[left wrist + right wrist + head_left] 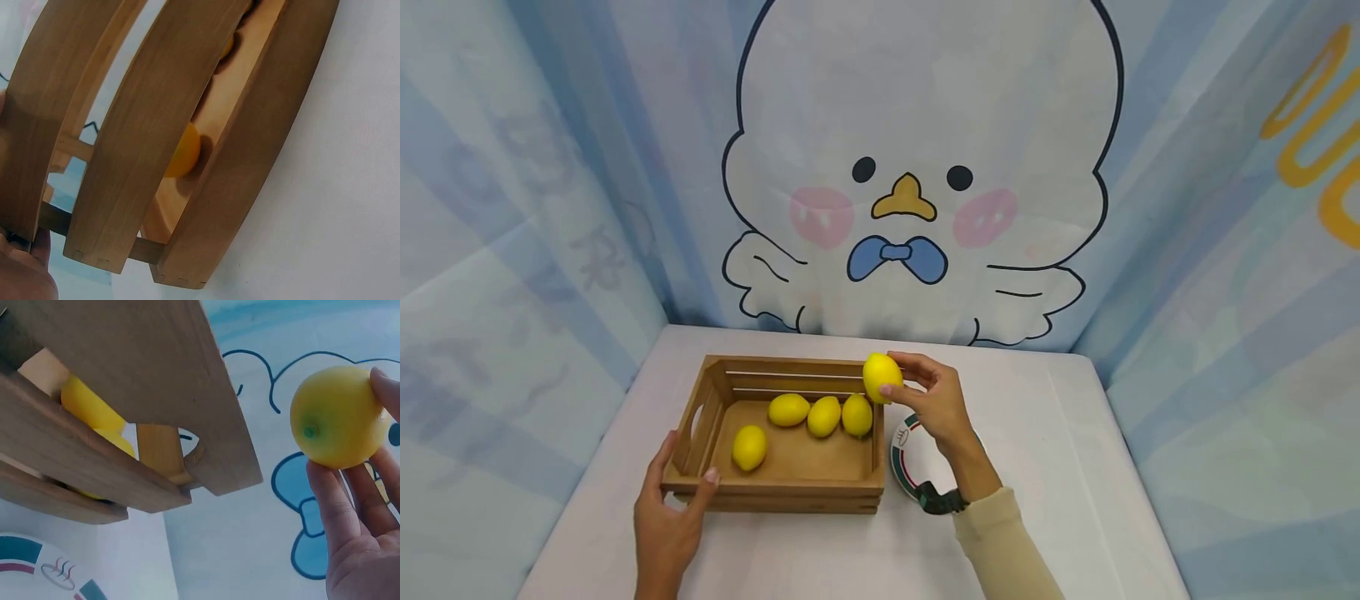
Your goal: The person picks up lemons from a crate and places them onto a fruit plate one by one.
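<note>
In the head view a yellow lemon [882, 378] is pinched between the thumb and fingers of my right hand [936, 404], over the right end of a wooden crate [775, 496]. The right wrist view shows that lemon [337, 419] clear of the crate's side, with my fingers beneath it. My left hand [673, 525] grips the crate's near left corner, thumb on the front rim. Several more lemons lie inside, one lemon [749, 448] near the left and others in a row toward the back right. In the left wrist view, slats hide most of them.
A round white plate [917, 467] with a green and red rim lies right of the crate, partly under my right forearm. A dark strap [940, 498] circles the right wrist. Printed curtains [917, 100] stand behind and beside the white table [1060, 467].
</note>
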The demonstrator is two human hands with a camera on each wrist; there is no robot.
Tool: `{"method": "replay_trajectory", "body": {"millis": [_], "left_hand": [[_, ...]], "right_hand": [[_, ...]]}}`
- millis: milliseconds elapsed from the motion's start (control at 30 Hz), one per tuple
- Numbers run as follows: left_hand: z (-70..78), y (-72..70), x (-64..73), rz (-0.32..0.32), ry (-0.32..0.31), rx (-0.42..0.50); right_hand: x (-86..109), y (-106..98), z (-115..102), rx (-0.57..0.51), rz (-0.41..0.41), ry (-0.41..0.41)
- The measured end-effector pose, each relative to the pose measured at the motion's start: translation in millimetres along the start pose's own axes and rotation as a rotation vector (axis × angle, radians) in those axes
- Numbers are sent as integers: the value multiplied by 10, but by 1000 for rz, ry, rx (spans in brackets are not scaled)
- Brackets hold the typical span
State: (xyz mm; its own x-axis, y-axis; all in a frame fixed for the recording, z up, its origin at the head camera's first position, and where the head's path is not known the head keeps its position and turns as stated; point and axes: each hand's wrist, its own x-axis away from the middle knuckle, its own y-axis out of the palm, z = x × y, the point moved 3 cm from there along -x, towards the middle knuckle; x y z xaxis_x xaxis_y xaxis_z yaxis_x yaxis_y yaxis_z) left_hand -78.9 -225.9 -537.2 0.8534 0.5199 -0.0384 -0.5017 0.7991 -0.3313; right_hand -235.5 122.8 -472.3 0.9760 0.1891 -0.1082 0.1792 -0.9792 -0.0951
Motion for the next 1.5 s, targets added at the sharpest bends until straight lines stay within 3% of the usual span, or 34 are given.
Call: {"method": "replay_trajectory", "body": {"millis": [733,1500], "left_hand": [[51,5,-31,8,15,7],[22,17,47,8,-27,-4]], "right_hand": [[116,-307,189,37,134,58],[317,-513,472,27,230,177]]}}
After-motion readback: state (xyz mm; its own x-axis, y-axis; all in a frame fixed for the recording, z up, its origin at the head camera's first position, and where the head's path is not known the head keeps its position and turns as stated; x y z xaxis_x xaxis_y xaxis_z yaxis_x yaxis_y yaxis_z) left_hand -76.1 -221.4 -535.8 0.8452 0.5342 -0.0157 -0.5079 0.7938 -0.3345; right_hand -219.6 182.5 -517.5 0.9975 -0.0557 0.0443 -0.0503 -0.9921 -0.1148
